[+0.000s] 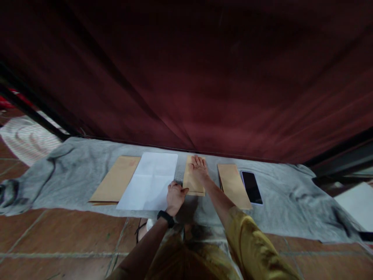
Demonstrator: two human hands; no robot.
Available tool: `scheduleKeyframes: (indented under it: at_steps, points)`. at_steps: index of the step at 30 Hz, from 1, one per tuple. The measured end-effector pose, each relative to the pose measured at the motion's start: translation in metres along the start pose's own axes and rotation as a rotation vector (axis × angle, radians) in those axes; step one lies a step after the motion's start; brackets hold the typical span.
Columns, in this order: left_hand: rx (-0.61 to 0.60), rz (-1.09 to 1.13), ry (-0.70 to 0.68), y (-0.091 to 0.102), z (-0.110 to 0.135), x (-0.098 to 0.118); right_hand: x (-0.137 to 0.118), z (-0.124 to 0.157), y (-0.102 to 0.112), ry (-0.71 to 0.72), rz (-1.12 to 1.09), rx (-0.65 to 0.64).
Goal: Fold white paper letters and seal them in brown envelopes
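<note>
One brown paper (192, 186), seemingly under both hands (175, 196) (199, 169)

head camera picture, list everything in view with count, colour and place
left pile: 1, sheet count unclear, brown paper, cloth's left half
white paper: 1, white, beside left pile
middle paper: 1 seen, brown, under right hand
right pile: 1, sheet count unclear, brown, left of phone
phone: 1, black screen, right of right pile
cloth: 1, grey, beneath these
curtain: 1, dark red, behind
striped cloth: 1, whitish, far left
floor: 1, reddish-brown tiles, below
watch: 1, black, left wrist
sleeve: 1 clear, yellow, right arm
left hand: 1, bare, middle paper's near-left corner
right hand: 1, bare, flat on middle paper
</note>
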State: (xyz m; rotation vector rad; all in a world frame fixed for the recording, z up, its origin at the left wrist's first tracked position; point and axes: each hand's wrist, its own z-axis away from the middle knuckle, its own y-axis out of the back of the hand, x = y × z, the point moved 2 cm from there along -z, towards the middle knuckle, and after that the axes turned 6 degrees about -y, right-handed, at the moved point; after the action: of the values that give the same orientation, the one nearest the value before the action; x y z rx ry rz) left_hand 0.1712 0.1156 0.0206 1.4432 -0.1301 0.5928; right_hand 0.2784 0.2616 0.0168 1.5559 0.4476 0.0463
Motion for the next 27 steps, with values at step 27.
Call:
scheduleKeyframes:
  at_steps: [27]
  points:
    - [0.028, 0.024, -0.061, 0.001, -0.001, 0.003, 0.020, 0.213, -0.012, 0.127, -0.017, 0.172]
